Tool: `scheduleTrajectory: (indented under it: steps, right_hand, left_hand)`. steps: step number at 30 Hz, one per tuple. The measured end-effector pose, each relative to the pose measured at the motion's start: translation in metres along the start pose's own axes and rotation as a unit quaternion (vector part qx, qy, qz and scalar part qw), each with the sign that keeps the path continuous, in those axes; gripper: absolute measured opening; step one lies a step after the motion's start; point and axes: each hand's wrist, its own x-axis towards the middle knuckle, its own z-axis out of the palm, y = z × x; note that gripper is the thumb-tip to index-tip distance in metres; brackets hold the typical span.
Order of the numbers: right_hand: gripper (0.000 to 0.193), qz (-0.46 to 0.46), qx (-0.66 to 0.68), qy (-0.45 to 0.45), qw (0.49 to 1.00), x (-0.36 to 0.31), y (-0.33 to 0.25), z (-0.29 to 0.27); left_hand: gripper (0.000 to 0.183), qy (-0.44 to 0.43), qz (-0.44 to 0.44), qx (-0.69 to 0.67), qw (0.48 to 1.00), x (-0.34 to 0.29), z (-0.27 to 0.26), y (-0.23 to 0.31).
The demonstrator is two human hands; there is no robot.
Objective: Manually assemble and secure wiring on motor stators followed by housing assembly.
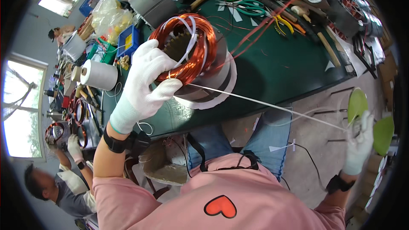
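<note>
A grey metal motor stator (203, 91) stands near the table's front edge on a white round pad (230, 87). Copper wire windings (206, 53) bulge from its top, with white sleeved leads (192, 38) looped over them. My gloved left hand (149, 76) grips the near left side of the windings, thumb below and fingers on top. From beside that thumb a white lacing cord (264, 103) stretches taut to the right, past the table edge. Its far end is in my gloved right hand (360, 142), held out with the fingers closed and slightly blurred.
Green-handled scissors (251, 6), yellow-handled pliers (284, 23) and a hammer (328, 47) lie across the table. Red wires (266, 19) hang over it. At left are a white cord spool (100, 75) and blue bin (129, 41). Green stools (358, 102) stand right; a co-worker (64, 187) works lower left.
</note>
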Motion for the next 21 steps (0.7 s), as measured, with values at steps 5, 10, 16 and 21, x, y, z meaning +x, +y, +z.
scheduleTrajectory:
  steps: [5,10,16,21]
  right_hand:
    - [0.022,-0.040,-0.256,-0.254,0.932,0.001,0.054,-0.040]
    - [0.028,-0.181,-0.372,-0.289,0.863,-0.046,0.058,0.038]
    - [0.030,0.253,-0.201,-0.664,0.674,-0.155,0.069,0.186]
    - [0.035,0.357,-0.051,-0.596,0.718,-0.147,0.082,0.189]
  left_hand:
    - [0.038,0.017,0.009,-0.011,1.000,-0.002,0.000,-0.011]
    - [0.046,-0.018,0.010,-0.019,1.000,0.002,-0.001,-0.003]
    - [0.040,0.006,-0.008,-0.009,1.000,-0.002,-0.001,-0.008]
    - [0.040,-0.027,0.034,0.045,0.998,0.001,-0.016,-0.005]
